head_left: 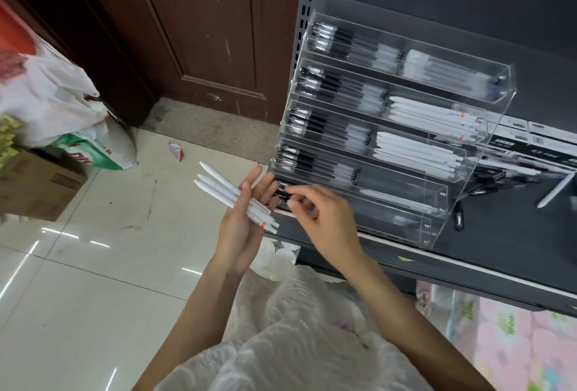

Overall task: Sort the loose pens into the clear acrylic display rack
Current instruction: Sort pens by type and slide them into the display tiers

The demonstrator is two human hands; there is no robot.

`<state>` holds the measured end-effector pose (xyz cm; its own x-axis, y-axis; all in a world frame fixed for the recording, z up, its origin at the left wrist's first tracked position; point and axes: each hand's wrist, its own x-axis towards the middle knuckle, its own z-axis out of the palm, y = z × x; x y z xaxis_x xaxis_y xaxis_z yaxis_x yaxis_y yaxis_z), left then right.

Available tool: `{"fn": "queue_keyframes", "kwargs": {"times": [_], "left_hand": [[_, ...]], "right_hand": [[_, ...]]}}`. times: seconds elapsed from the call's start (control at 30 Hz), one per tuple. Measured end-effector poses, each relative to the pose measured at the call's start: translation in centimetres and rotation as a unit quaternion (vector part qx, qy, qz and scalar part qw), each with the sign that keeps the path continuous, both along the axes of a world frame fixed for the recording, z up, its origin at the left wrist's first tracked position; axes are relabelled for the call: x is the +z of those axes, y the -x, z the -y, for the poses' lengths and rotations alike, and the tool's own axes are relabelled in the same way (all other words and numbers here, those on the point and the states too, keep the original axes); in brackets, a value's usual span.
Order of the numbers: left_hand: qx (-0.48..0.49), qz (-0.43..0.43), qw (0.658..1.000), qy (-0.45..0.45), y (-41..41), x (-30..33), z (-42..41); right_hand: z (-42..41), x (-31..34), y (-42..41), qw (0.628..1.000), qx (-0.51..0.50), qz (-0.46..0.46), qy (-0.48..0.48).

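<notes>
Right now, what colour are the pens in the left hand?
White, with a small red mark near one end: three pens across the left hand. Head view.

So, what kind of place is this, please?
Probably a small stationery shop. A clear acrylic display rack with tiers of pens stands on a dark retail shelf with a slotted upright, boxed pen stock lies behind it, and a cardboard carton sits on the tiled floor.
</notes>
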<state>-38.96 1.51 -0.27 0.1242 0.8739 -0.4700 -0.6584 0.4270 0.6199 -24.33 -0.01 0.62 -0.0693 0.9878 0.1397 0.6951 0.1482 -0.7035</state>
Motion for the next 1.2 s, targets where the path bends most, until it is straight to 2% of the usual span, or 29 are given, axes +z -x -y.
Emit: {"fn": "queue_keyframes", "kwargs": {"times": [0.13,0.23,0.33,0.4,0.5,0.57,0.67,0.73,0.87,1.0,1.2], "left_hand": [[-0.055,-0.019,0.998,-0.038,-1.2,0.6,0.2],[-0.085,-0.088,0.991,-0.058,-2.2,1.4,0.4],[-0.13,-0.224,0.963,-0.078,-3.0,2.3,0.8],[-0.155,-0.274,0.947,-0.069,-3.6,2.7,1.1],[-0.187,-0.278,0.94,-0.058,-4.9,2.5,1.3],[-0.192,-0.26,0.944,-0.062,-5.8,2.2,1.4],[-0.175,-0.246,0.952,-0.05,-6.8,1.8,1.6],[-0.159,-0.238,0.958,-0.028,-7.3,1.5,1.6],[-0.124,-0.225,0.966,0.02,-8.9,1.4,1.3],[-0.087,-0.217,0.972,0.034,-10.5,1.6,1.3],[-0.067,-0.222,0.971,0.061,-12.7,1.3,1.7]], "right_hand": [[-0.1,1.5,1.8,0.984,0.013,-0.111,0.138],[0.0,2.3,1.5,0.95,-0.01,-0.226,0.213],[0.4,3.0,0.1,0.944,-0.021,-0.252,0.212],[0.8,3.2,-1.1,0.951,-0.038,-0.232,0.199],[1.7,3.1,-3.4,0.966,-0.075,-0.18,0.172],[2.4,3.2,-6.4,0.978,-0.136,-0.121,0.105],[3.1,3.1,-12.5,0.974,-0.225,0.011,-0.011],[3.1,2.9,-15.9,0.964,-0.24,0.111,-0.029],[2.0,2.6,-18.8,0.95,-0.143,0.276,-0.018],[0.7,3.0,-19.4,0.914,-0.044,0.404,0.007],[0.1,3.7,-18.5,0.88,0.041,0.468,0.067]]}}
